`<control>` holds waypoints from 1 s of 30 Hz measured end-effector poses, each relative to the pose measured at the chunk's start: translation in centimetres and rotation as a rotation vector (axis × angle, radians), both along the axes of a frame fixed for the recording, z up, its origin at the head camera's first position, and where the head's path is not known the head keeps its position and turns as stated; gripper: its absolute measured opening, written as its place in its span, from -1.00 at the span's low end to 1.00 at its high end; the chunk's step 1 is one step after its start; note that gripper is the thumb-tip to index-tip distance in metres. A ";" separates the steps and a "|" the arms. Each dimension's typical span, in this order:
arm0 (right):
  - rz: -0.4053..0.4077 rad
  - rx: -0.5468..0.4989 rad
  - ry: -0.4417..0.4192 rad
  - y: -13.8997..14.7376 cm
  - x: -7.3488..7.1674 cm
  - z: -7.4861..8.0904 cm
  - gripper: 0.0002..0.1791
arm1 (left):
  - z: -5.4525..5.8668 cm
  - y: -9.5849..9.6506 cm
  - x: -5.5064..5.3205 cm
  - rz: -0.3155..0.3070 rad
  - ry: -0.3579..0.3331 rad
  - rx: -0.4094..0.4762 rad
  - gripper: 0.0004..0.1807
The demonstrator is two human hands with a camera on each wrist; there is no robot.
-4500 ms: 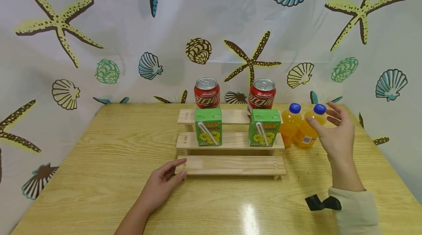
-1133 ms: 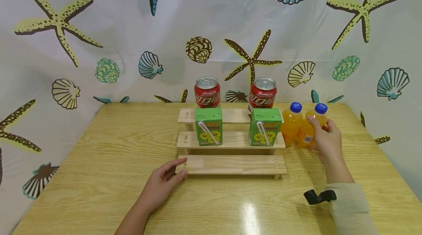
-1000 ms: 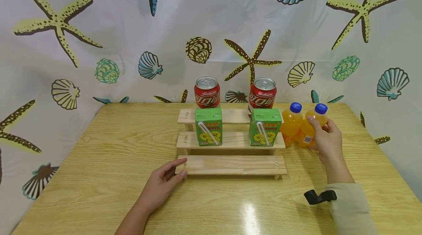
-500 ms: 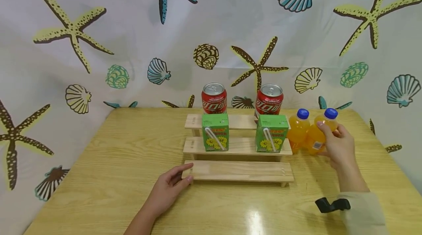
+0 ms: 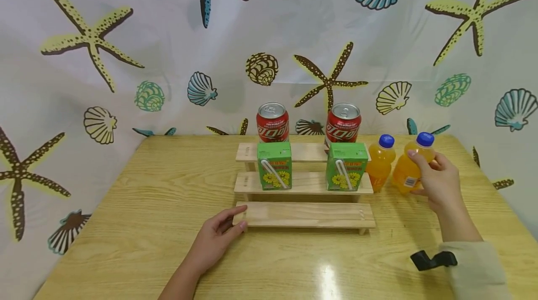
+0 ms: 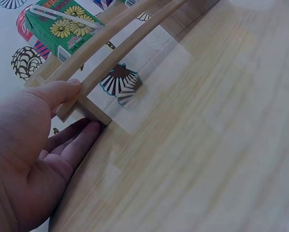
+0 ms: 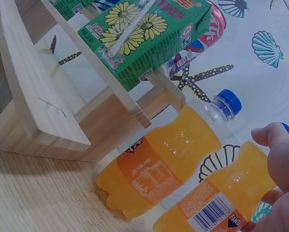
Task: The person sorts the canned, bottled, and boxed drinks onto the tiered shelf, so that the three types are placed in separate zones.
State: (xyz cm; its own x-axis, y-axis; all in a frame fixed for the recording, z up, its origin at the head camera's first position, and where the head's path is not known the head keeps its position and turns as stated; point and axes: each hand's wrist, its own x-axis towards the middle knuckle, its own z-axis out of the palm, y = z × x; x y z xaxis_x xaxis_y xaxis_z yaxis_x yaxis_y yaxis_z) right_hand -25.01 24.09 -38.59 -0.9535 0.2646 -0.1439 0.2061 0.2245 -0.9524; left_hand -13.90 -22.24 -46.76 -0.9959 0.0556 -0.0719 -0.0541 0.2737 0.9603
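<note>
My right hand (image 5: 441,181) grips an orange soda bottle (image 5: 407,169) with a blue cap, thumb on its near side and fingers round the far side. The bottle tilts a little to the right. To its left, a second orange soda bottle (image 7: 159,164) stands on the table beside the rack, with a narrow gap between the two. A three-step wooden rack (image 5: 302,213) stands mid-table. My left hand (image 5: 214,239) holds the left end of its lowest step; in the left wrist view the thumb (image 6: 62,92) lies on the plank and fingers reach the leg (image 6: 93,111).
Two green drink cartons (image 5: 274,169) with straws stand on the middle step. Behind them, two red cola cans (image 5: 272,125) are on the top step. The wooden table (image 5: 168,188) meets a curtain (image 5: 227,47) printed with shells and starfish.
My right hand came to the right-hand bottle, took hold, and has shifted it slightly right, away from the other bottle. The head view shifted slightly. My left hand stays on the rack.
</note>
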 end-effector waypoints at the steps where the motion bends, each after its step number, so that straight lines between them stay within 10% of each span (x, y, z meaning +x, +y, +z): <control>1: 0.002 0.003 0.000 0.0 0.0 0.0 -0.19 | 0.0 0.0 0.0 0.001 0.001 -0.001 -0.52; 30: 0.117 0.021 -0.018 1.0 1.9 1.7 -0.01 | -0.7 -0.2 -0.2 0.000 0.010 -0.033 -0.49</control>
